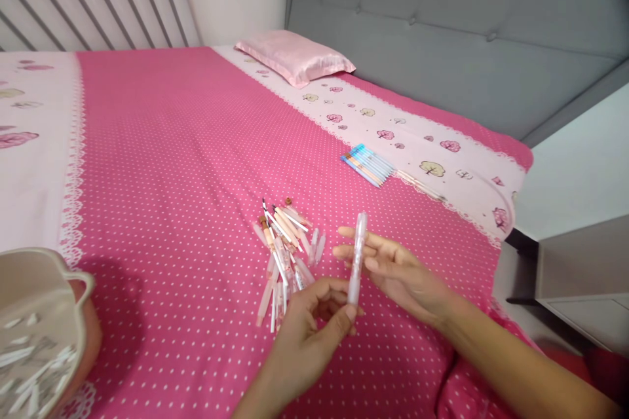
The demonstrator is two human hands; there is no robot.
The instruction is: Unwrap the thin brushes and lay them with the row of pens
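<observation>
Upright between my hands stands a translucent pale pink pen [358, 255]. The thumb and fingers of my left hand [319, 321] pinch its lower end. Just right of the pen, my right hand [393, 268] has its fingers stretched out and apart; whether they touch the barrel is hard to tell. Beyond my left hand lies a loose pile of pen parts [282, 236] on the bed: clear and pinkish tubes, white refills and beige barrels, some with brown or black ends. Part of that pile is hidden behind my left hand.
A beige basin [73, 288] with small white and grey pieces inside sits at the lower left. Blue-topped pens [368, 163] lie in a neat row farther back, with thin whitish sticks [420, 184] beside them. A pink pillow [295, 55] rests near the grey headboard [442, 26].
</observation>
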